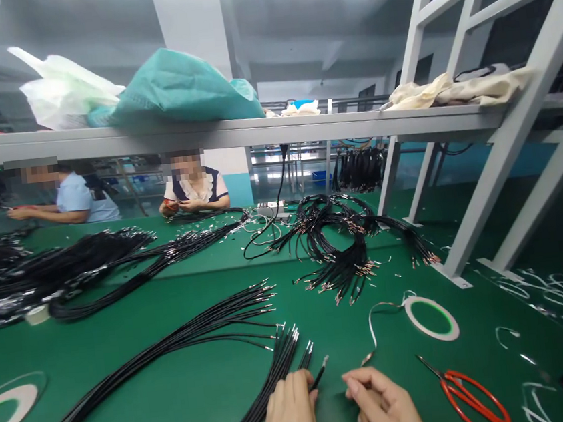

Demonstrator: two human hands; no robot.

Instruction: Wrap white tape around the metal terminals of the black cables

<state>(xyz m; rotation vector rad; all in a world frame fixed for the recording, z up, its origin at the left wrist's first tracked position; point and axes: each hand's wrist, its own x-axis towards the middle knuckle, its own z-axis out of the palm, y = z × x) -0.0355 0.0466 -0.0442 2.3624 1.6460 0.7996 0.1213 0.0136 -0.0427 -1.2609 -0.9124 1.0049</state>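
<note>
My left hand (291,411) is closed around a black cable (319,373), whose stripped silver tip points up and to the right. Under and beside that hand runs a bundle of black cables (261,401) with bare metal ends. My right hand (385,403) is a short way to the right, thumb and fingers pinched together; whatever lies between them is hidden. Just above its fingertips ends a thin strip of tape (373,329), which leads back to a white tape roll (432,318). Red-handled scissors (469,392) lie to the right of my right hand.
Another cable bundle (150,352) curves across the green table (181,409). Coiled cables (338,245) lie farther back, with heaped ones (66,267) at left. A metal shelf (303,127) spans overhead, its legs standing at right. Two people (193,187) sit opposite.
</note>
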